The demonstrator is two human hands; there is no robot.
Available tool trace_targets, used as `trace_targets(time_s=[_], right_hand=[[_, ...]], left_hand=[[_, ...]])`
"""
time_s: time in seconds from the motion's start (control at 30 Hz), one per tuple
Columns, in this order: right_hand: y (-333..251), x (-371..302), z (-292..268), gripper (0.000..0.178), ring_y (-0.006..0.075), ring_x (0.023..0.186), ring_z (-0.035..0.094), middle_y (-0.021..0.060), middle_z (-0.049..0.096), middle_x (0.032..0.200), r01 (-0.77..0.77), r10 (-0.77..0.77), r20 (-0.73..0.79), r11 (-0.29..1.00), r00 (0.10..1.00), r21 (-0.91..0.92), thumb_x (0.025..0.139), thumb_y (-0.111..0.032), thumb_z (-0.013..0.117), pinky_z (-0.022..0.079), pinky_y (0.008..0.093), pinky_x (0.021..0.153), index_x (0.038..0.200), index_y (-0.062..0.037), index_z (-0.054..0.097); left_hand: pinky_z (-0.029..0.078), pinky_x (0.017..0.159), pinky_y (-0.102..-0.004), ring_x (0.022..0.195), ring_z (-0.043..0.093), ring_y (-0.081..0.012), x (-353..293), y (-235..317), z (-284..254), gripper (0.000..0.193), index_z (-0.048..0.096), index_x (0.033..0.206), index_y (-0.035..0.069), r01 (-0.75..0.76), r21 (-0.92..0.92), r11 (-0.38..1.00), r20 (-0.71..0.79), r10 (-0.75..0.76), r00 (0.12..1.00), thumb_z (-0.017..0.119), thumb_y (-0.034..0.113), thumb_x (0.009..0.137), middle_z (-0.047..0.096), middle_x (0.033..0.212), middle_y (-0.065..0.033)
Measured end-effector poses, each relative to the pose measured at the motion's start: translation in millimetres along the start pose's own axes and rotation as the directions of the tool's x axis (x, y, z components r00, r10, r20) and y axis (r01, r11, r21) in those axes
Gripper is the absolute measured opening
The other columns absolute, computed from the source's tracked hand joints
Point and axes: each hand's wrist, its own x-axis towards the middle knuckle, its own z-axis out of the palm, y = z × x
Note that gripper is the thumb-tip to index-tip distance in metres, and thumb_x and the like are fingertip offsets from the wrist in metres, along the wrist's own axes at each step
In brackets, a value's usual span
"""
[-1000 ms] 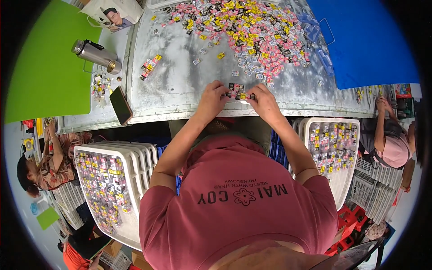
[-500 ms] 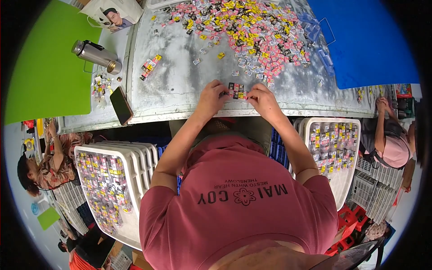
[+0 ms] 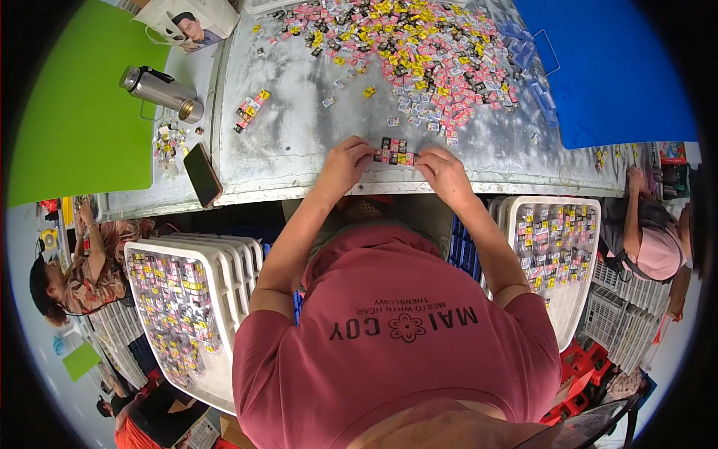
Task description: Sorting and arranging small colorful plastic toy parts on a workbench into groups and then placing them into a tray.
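Near the front edge of the table, a small cluster of square printed pieces (image 3: 395, 152) in black, pink and yellow lies in rows, the lower row longer than the upper. My left hand (image 3: 347, 166) is closed with its fingertips at the left end of the lower row. At the right end of that row, the fingers of my right hand (image 3: 446, 173) are pinched together. Just what the fingertips cover is hidden. Beyond the hands spreads a large loose heap of such pieces (image 3: 419, 56). A short joined block of pieces (image 3: 251, 112) lies to the left.
A phone (image 3: 202, 176) and a steel flask (image 3: 161, 93) lie at the left of the table (image 3: 284, 142). Trays of pieces stand at either side of me, a left tray (image 3: 217, 374) and a right tray (image 3: 565, 314). A blue board (image 3: 606, 67) borders the right. Other people work at both sides.
My hands have moved slightly apart, the left one outward and the right one to the right. The lower row of the cluster now reaches further out on both sides.
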Motion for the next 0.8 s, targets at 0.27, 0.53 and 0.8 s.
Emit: trace_targets(time_s=[0.27,0.53,0.8], right_hand=[[0.8,-10.1,0.3,0.011,0.0326,0.097,0.065,0.0128,0.070,0.109,0.088,-0.090,-0.018,0.992,0.996,-0.094,0.087,-0.007,0.075,0.054,0.0414,0.088,0.096,-0.0001,0.073],[-6.3,-14.9,-2.9,0.019,0.0321,0.101,0.066,0.0129,0.070,0.115,0.116,-0.120,-0.018,0.982,0.993,-0.146,0.084,-0.007,0.078,0.055,0.0402,0.089,0.102,0.0004,0.074],[-3.5,-29.7,-4.0,0.038,0.0357,0.119,0.059,0.0133,0.062,0.136,0.128,-0.136,-0.014,0.963,0.991,-0.236,0.084,-0.017,0.078,0.047,0.0482,0.103,0.119,-0.0028,0.069]], left_hand=[[0.051,0.098,-0.0463,0.117,0.062,-0.0379,-12.3,19.3,13.6,0.037,0.067,0.123,0.003,-0.187,0.148,0.971,0.004,0.188,0.982,0.072,0.006,0.086,0.065,0.128,-0.0130],[0.023,0.124,-0.0546,0.155,0.026,-0.0334,-21.3,33.3,23.6,0.078,0.033,0.159,0.005,-0.278,0.459,0.844,0.373,0.101,0.922,0.059,0.046,0.098,0.027,0.168,-0.0102],[0.020,0.123,-0.0595,0.155,0.024,-0.0369,-22.7,37.2,28.5,0.086,0.026,0.162,0.006,-0.228,0.347,0.910,0.340,0.105,0.935,0.062,0.047,0.096,0.022,0.170,-0.0139]])
